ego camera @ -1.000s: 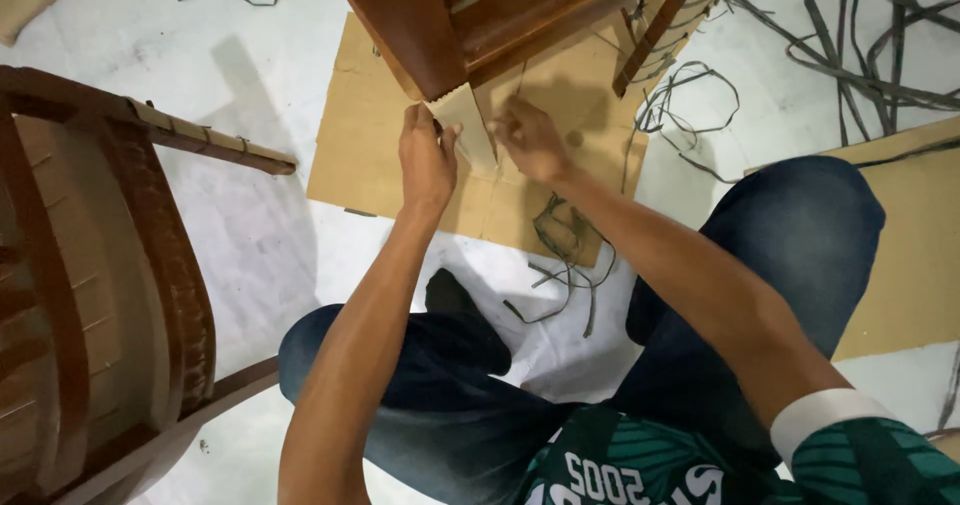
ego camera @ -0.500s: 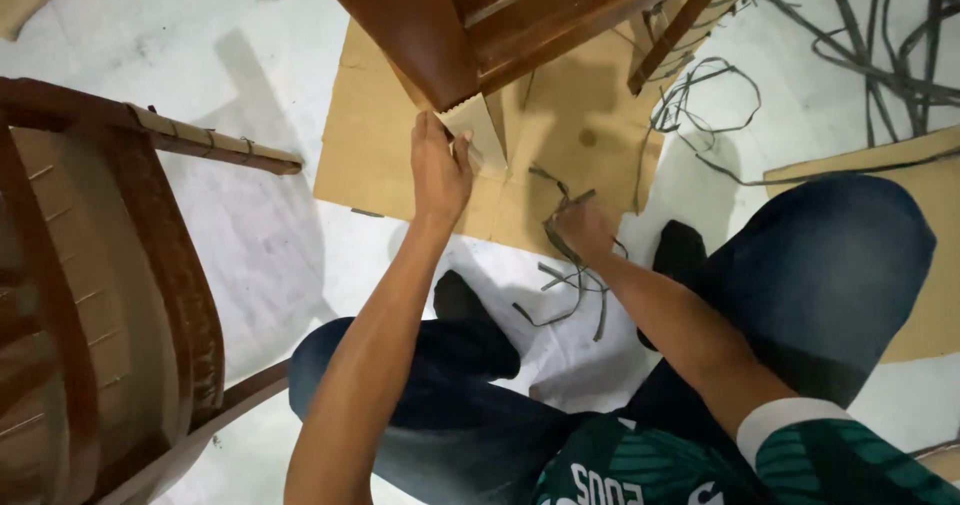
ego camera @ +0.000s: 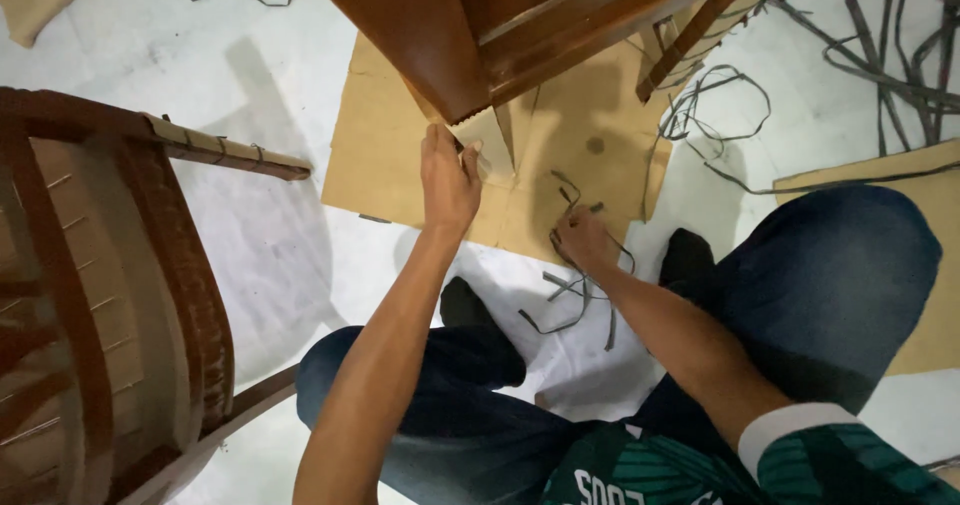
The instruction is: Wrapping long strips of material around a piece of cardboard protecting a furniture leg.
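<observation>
Person seated on a pale floor, knees up, in dark jeans. A dark wooden chair leg [ego camera: 425, 50] comes down from the top edge onto a sheet of cardboard [ego camera: 570, 165].

Left hand [ego camera: 448, 180]: raised, fingers curled against a cardboard wrap [ego camera: 487, 143] fitted round the foot of the leg; thumb side presses it to the wood. Hand closed on the wrap.

Right hand [ego camera: 585, 240]: low on the floor at the near edge of the cardboard sheet, fingers bunched over a tangle of grey strips [ego camera: 570, 295]. It appears to pinch one strip; the grip itself is under the knuckles, so I cannot tell for certain.

Progress, as judged: the wrap is in place on the leg and held there by hand only. No strip is seen round it, so the binding looks not yet done. The strip is at the picking-up stage.

A second chair [ego camera: 110, 305] stands at left; its top rail carries a cardboard strip tied on with thin bands, so that one looks already covered. More grey strips [ego camera: 890, 55] lie at upper right, well apart from both hands.

Not visible: the top of the wrapped chair, cut off by the frame; the far side of the wrap; the other legs, except one slim rail [ego camera: 700, 30] at upper right. The right fingertips are hidden.
</observation>
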